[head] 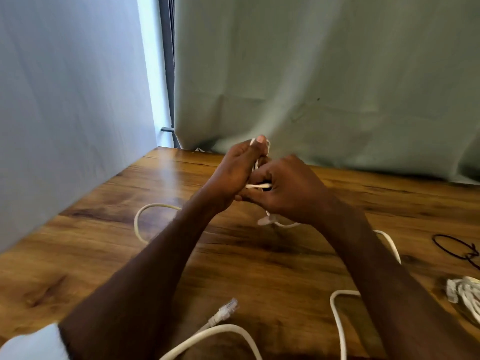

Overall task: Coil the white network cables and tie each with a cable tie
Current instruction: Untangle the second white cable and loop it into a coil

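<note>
While both hands are raised above the brown wood-grain table (109,229), a thin white network cable (257,187) is being gathered between them. The left hand (233,175) is turned edge-on, its fingers extended upward with turns of the cable running up along them, a strand showing just beside the topmost fingertip (261,139); the thumb seems to press the strands in place, though this is blurred. The right hand (288,189) is curled round the same cable just beside the left palm, so the loops are pinched where the two hands meet. This arrangement is judged to let the left fingers serve as a former for the coil while the right feeds and steadies each turn.

Below the right fingers, a clear plug end (267,220) hangs from the bundle. The slack of the cable trails behind the forearms onto the table, with another clear-plastic connector (226,309) lying well below the hands. Far to the right of the fingers, a white already-bundled cable (465,292) lies at the edge, and beyond it thin black cable ties (457,249) are waiting, presumably kept within reach for tying.

No brand, label or writing can be read anywhere.
</note>
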Tool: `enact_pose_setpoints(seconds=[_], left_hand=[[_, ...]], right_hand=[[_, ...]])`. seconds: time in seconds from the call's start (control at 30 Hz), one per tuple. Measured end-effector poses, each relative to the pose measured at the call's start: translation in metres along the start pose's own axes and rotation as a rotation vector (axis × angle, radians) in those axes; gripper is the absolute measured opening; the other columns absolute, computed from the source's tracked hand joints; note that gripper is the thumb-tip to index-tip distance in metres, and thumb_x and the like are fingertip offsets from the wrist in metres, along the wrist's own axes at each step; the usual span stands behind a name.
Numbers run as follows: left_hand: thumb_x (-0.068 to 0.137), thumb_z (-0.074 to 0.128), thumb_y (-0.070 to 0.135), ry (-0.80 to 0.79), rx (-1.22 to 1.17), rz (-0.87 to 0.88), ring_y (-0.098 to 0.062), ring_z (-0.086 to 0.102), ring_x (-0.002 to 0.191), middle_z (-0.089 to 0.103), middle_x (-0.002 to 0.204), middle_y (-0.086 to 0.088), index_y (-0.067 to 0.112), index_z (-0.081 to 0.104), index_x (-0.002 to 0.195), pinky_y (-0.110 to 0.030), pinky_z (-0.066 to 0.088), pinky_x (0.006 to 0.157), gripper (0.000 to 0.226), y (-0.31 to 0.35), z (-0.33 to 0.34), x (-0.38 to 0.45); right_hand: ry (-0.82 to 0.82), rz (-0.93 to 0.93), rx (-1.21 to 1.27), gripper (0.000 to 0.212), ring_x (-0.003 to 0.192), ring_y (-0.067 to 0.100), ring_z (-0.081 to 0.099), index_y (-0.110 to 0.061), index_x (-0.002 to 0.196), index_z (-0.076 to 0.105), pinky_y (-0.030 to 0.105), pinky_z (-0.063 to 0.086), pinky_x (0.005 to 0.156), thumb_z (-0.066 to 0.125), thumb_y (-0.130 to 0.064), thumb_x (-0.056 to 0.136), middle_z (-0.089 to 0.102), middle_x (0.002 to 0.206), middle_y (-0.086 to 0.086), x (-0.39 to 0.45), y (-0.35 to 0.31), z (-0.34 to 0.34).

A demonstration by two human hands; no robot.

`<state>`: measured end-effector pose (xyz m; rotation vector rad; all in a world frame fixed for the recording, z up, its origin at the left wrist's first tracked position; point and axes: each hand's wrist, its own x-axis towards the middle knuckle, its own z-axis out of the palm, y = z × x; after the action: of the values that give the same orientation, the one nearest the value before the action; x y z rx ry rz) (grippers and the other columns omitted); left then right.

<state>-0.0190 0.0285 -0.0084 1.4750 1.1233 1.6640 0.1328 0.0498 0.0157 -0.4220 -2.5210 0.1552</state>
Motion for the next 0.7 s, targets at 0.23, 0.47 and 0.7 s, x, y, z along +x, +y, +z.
enact_pose_setpoints(seconds=[0.23,0.47,0.7], left_hand=[[0.115,0.036,0.031,-0.168,0.077,-0.102,-0.021,0.047,0.052,0.049,0.062,-0.013,0.000,0.063,0.101,-0.027,0.046,0.055,0.044,0.004,-0.001,-0.006],[0.113,0.031,0.038,-0.272,-0.370,-0.235,-0.020,0.043,0.050,0.037,0.053,-0.001,0.007,0.058,0.089,-0.031,0.041,0.058,0.048,0.007,0.001,-0.006],[0.112,0.034,0.041,-0.332,-0.550,-0.281,-0.012,0.037,0.041,0.034,0.047,0.007,0.011,0.060,0.086,-0.026,0.034,0.051,0.047,0.009,0.000,-0.001]], right_hand=[[0.498,0.283,0.461,0.015,0.062,0.017,0.071,-0.017,0.079,0.077,0.033,0.058,0.061,0.090,-0.024,0.077,0.074,0.069,0.002,0.000,0.023,-0.017],[0.540,0.458,0.787,0.006,0.044,0.014,0.047,-0.012,0.089,0.074,0.021,0.036,0.038,0.076,-0.016,0.092,0.064,0.062,-0.001,-0.004,0.029,-0.013],[0.689,0.529,0.582,0.004,0.050,-0.005,0.055,-0.017,0.086,0.079,0.011,0.040,0.050,0.078,-0.018,0.090,0.065,0.060,-0.017,0.000,0.043,-0.002]])
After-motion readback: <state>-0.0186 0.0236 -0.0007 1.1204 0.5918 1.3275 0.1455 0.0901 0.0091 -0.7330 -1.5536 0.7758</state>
